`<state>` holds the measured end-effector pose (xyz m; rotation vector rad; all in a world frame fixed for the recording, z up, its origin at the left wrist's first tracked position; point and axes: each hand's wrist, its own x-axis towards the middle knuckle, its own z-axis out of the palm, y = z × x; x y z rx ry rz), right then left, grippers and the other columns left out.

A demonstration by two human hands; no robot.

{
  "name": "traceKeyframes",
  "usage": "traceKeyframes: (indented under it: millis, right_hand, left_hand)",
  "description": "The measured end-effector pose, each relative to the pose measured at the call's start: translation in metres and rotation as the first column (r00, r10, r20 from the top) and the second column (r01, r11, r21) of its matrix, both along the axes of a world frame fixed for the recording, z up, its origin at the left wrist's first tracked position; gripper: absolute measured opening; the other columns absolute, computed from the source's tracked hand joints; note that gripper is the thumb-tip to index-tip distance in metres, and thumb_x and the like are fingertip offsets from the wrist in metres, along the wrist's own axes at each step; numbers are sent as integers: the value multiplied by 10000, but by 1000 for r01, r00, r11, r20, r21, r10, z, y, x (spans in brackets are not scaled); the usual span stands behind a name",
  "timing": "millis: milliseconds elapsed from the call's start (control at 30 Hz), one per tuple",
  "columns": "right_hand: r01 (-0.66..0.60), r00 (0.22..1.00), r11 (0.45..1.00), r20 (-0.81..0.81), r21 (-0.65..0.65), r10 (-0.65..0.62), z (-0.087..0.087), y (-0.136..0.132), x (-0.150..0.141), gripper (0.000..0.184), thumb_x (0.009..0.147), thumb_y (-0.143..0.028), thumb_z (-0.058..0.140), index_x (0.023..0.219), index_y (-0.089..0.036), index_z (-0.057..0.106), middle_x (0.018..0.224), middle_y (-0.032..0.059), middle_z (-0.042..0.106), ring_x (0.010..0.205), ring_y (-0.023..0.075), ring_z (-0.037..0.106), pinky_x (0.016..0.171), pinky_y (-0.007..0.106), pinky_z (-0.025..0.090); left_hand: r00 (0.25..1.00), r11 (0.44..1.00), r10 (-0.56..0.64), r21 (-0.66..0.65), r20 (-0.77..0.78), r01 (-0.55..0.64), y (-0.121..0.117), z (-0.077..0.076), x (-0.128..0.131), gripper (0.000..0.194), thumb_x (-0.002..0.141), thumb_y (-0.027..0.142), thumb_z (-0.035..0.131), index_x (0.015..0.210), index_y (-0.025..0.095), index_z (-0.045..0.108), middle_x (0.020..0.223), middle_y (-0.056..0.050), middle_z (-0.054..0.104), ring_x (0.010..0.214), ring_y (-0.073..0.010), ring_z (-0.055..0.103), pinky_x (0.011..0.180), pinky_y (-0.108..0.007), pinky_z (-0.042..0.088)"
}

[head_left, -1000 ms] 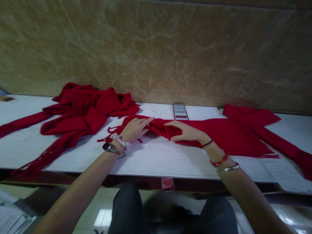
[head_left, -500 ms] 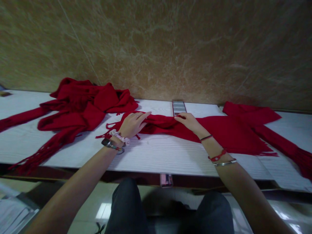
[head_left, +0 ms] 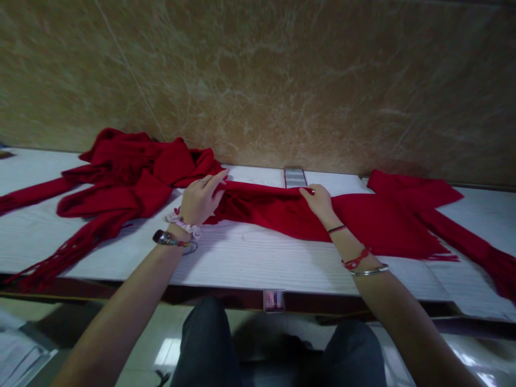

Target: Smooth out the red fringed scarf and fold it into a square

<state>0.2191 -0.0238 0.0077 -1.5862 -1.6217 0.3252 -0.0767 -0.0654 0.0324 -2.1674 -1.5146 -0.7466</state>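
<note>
Across the middle of the table lies a long red scarf (head_left: 270,207), with a fringe showing at its right part. My left hand (head_left: 203,199) is at the scarf's left end, thumb pressed in and index finger pointing out; its cloth grip is partly hidden by the hand. My right hand (head_left: 316,201) pinches the far edge of the scarf between thumb and fingers. Between the hands the cloth is stretched, its far edge nearly straight, with wrinkles near the left hand.
Heaped to the left are more red fringed scarves (head_left: 133,166). Another red scarf (head_left: 419,188) lies folded at the right, overlapping the table (head_left: 258,258). A phone-like flat object (head_left: 295,177) rests near the marble wall (head_left: 258,91). My knees are below the front edge.
My left hand has moved left and slightly up, and my right hand a little right. The scarf between them is now spread wider and pulled straighter.
</note>
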Motion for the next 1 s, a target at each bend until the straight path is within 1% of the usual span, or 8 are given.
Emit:
traceKeyframes:
  millis: [267, 433, 533, 633, 733, 833, 933, 1000]
  right_hand:
    - [-116, 978, 958, 197, 264, 65, 1, -8, -8, 112, 756, -225, 548, 723, -142, 617, 752, 80, 578, 749, 206, 534, 722, 354, 447]
    - [-398, 895, 836, 357, 377, 265, 11, -23, -13, 221, 755, -177, 564, 956, -101, 618, 1007, 143, 537, 967, 221, 496, 851, 359, 420]
    - [-672, 699, 705, 510, 227, 501, 15, -35, -19, 203, 786, -264, 557, 928, -146, 641, 1042, 109, 542, 1006, 196, 485, 898, 347, 397]
    - [-781, 517, 625, 560, -3, 648, 12, -41, -24, 352, 744, -403, 598, 991, -154, 635, 1106, 106, 533, 1047, 203, 476, 932, 357, 376]
    - [-788, 427, 596, 558, -156, 711, 6, -42, -25, 466, 733, -437, 599, 1089, -136, 596, 1152, 121, 526, 1079, 211, 468, 957, 358, 355]
    - [-792, 392, 576, 554, -204, 734, 5, -42, -26, 462, 765, -428, 566, 1123, -136, 579, 1160, 119, 531, 1082, 202, 473, 962, 344, 351]
    - [-784, 414, 595, 563, -179, 715, 7, -42, -27, 410, 808, -408, 513, 1121, -152, 582, 1169, 111, 529, 1085, 190, 472, 959, 338, 356]
    - [-747, 481, 655, 585, -118, 654, 7, -41, -26, 383, 836, -382, 475, 1127, -154, 577, 1182, 112, 522, 1105, 191, 454, 968, 350, 347]
  left_hand:
    - [993, 1000, 1, -14, -122, -3, 44, 45, 16, 435, 868, 95, 276, 1274, 173, 409, 1126, -89, 524, 1036, -199, 482, 842, -339, 419]
    - [966, 985, -128, -140, -226, 97, 49, 12, 21, 582, 709, -33, 377, 1240, 189, 461, 1257, -103, 434, 1169, -230, 383, 929, -385, 367]
    - [934, 943, -314, -173, -172, 285, 31, -11, 14, 436, 785, 95, 387, 1198, 173, 501, 1256, -105, 432, 1180, -220, 371, 967, -386, 338]
    - [877, 844, -465, -360, -119, 398, 13, -17, 3, 377, 827, 284, 399, 1156, 160, 532, 1115, -88, 541, 1032, -187, 497, 914, -326, 396]
    - [869, 803, -478, -464, -125, 375, 5, -15, -10, 378, 810, 287, 389, 1128, 160, 549, 1079, -73, 570, 984, -175, 527, 900, -301, 404]
    - [903, 850, -415, -404, -116, 338, 1, -16, -18, 411, 784, 239, 390, 1166, 157, 517, 1125, -83, 532, 1004, -187, 512, 905, -313, 399]
    - [960, 910, -281, -323, -21, 259, -3, -20, -13, 544, 768, 255, 447, 1294, 135, 369, 1133, -111, 483, 1011, -209, 495, 890, -336, 407]
    - [984, 935, -171, -307, 43, 176, -5, -21, -5, 659, 739, 228, 496, 1349, 144, 261, 1127, -118, 461, 988, -215, 501, 871, -351, 419]
